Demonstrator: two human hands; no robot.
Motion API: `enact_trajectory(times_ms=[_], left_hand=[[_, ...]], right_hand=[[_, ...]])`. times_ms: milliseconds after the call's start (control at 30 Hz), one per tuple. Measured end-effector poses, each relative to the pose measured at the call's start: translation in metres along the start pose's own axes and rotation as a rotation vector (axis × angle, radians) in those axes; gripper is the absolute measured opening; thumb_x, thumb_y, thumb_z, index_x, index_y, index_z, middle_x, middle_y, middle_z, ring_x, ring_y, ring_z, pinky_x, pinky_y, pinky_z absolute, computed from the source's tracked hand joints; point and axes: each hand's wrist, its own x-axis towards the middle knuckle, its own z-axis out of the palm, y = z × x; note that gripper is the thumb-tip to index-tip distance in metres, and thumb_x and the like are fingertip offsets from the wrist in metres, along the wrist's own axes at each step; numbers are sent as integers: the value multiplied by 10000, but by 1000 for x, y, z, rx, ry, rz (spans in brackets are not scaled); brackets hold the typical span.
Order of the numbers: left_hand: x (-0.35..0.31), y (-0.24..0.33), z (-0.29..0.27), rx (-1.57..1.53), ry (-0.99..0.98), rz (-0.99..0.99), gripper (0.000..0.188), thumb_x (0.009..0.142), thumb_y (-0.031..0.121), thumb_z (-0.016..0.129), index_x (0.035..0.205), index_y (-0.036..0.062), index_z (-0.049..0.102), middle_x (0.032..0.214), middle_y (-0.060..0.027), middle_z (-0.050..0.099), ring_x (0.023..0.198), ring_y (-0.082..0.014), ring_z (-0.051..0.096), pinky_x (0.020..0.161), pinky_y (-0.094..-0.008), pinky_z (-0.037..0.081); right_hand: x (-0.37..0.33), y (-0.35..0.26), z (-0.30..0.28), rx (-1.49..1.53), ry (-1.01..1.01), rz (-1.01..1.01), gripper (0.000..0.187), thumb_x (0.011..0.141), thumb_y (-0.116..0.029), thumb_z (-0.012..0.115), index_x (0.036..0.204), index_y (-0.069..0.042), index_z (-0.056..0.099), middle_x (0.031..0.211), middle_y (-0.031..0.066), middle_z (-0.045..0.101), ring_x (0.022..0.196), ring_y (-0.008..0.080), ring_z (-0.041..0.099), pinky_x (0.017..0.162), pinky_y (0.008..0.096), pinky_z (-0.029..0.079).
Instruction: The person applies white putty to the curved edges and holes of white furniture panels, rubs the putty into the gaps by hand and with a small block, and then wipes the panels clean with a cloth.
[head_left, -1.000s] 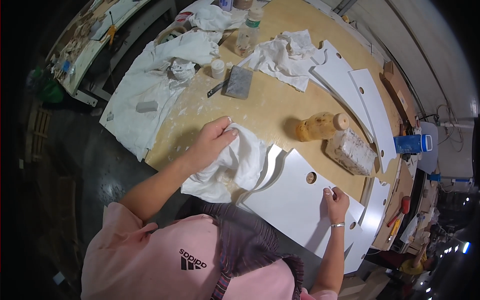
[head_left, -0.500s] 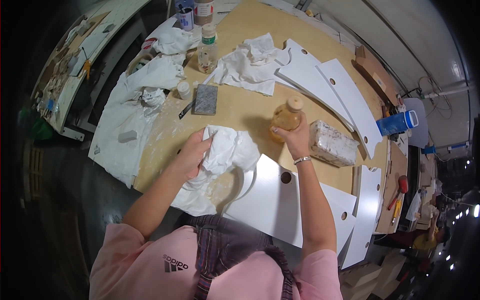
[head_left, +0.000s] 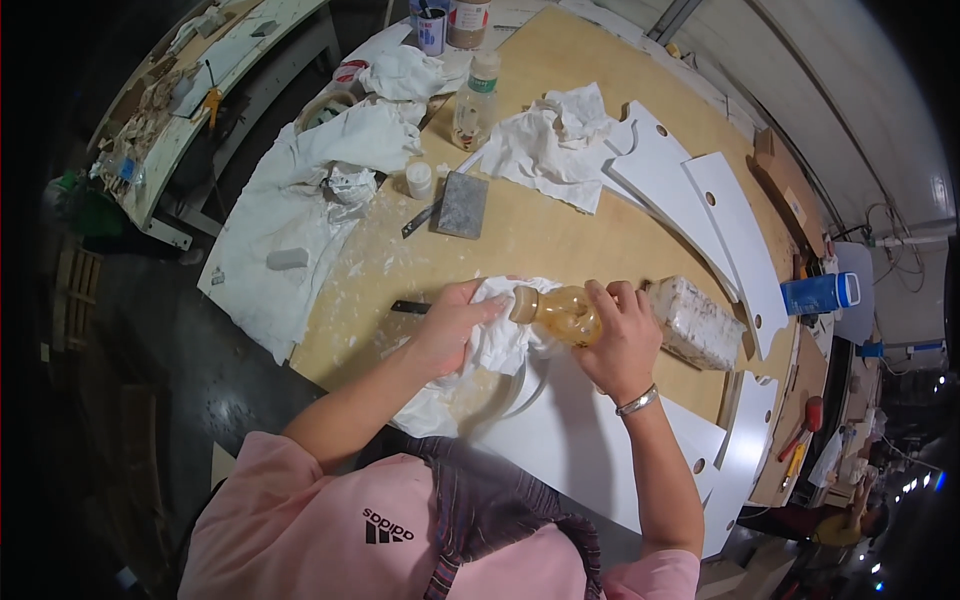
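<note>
My right hand [head_left: 622, 335] is wrapped round a clear plastic bottle [head_left: 568, 314] of amber liquid, tipped on its side with its cap end toward the left. That end rests against or just over a crumpled white cloth [head_left: 500, 345], which my left hand [head_left: 450, 325] grips. Whether the bottle's mouth touches the cloth I cannot tell. Below both hands lies a white curved panel [head_left: 590, 440] with a round hole. A block wrapped in whitish, stained covering [head_left: 697, 322] sits just right of my right hand. Left of my left hand lies a dark flat blade [head_left: 411, 307].
A grey sanding block [head_left: 461, 205], a small white cap-like pot [head_left: 419, 180] and an upright clear bottle [head_left: 475, 103] stand farther back. White cloth [head_left: 553, 145] lies beside more white panels [head_left: 672, 205]. A blue jug [head_left: 820, 293] is at the right edge.
My right hand has turned the bottle from upright to sideways and brought it to the cloth. The whole view has shifted, so the table things appear farther right.
</note>
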Motion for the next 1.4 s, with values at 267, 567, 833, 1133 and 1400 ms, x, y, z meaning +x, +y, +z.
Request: enact_trajectory(times_ms=[267,567,833,1133,1400], left_hand=[[0,-3,-12,42,-2,40,326,920,16,472,1238,-19,536,995,-86,635,846,-145,645,752,-286,532],[-1,-8,-16,224,57,156,385,902,-28,445,1284,-17,491,1041,-39,595,869,-84,557,791,-228,464],[-7,-4,-15,433,52,210,333,908,5,471,1238,-9,513,1018,-25,583,869,-70,527,786,-215,439],[-22,10,-7,443,105,202,340,881,2,513,1217,-20,560,1001,-27,615,887,-61,539,790,-218,451],[-58,-62,-7,1359,-370,595,294,818,72,636,1111,45,647,1120,-144,619,955,-298,610,812,-328,495]], right_hand=[[10,-1,-11,-213,139,-60,449,533,-43,640,976,-114,629,831,59,518,755,268,487,691,382,407],[12,-9,-12,-219,149,-99,385,552,-20,607,928,-97,642,790,44,513,734,253,476,674,368,376],[13,-11,-6,-199,128,-55,374,527,-15,630,892,-93,659,801,44,540,785,263,511,692,365,391],[20,13,48,318,127,167,498,512,-1,751,990,-65,628,902,57,600,853,277,580,756,376,476],[1,43,73,906,99,489,871,592,-83,854,1322,18,388,1214,150,564,1115,243,562,952,354,458]])
